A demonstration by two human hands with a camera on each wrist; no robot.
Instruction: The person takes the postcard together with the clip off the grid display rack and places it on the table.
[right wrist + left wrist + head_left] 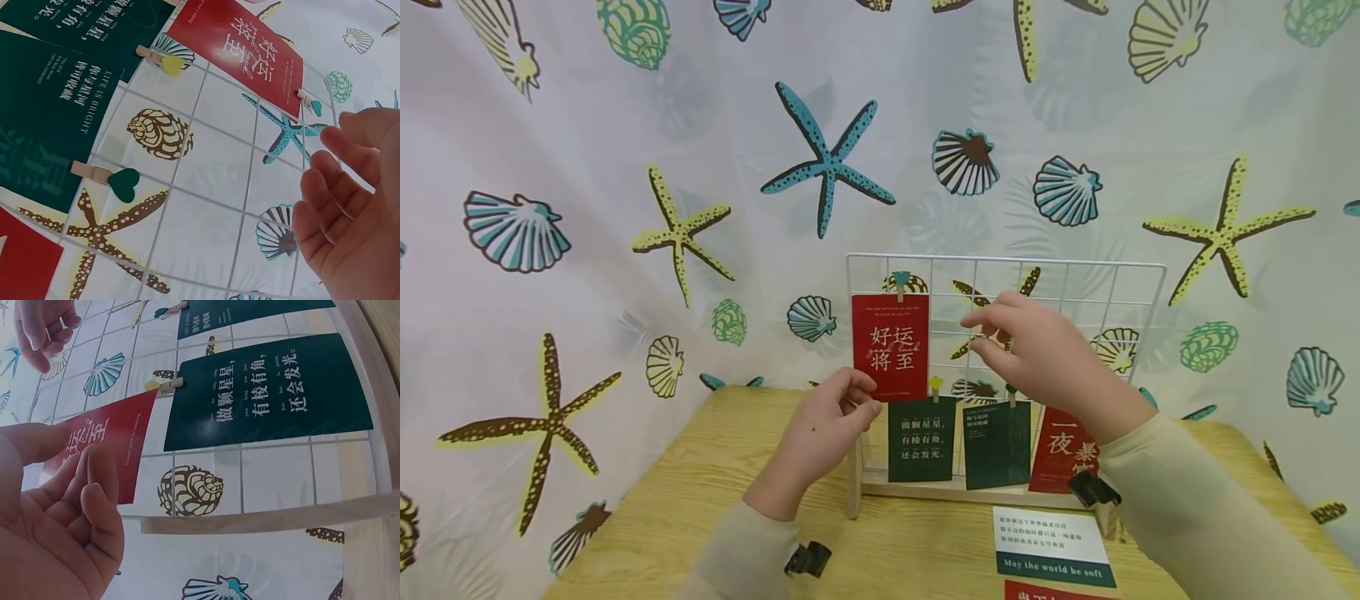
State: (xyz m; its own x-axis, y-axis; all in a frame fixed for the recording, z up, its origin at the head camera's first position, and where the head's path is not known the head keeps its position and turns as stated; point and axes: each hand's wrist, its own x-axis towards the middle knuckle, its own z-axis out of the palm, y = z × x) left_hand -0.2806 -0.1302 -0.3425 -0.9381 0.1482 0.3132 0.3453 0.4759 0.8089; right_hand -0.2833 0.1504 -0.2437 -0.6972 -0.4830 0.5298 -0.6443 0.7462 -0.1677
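Note:
A red card (891,346) with white lettering hangs from the upper left of a white wire grid (1045,283), held by a wooden clip with a teal heart (901,283). My left hand (827,425) is at the card's lower left corner, fingers loosely bent and overlapping its edge in the left wrist view. My right hand (1037,350) is raised in front of the grid, right of the red card, its fingers slightly bent with nothing between them. Below hang two dark green cards, one with white verse lines (922,440) and one (997,446) beside it.
Another red card (1060,450) hangs at the lower right, partly behind my right arm. The grid stands in a wooden base (940,487) on a wood-grain table (700,500). A white-and-green card (1052,542) lies in front, with a red card (1045,592) below it.

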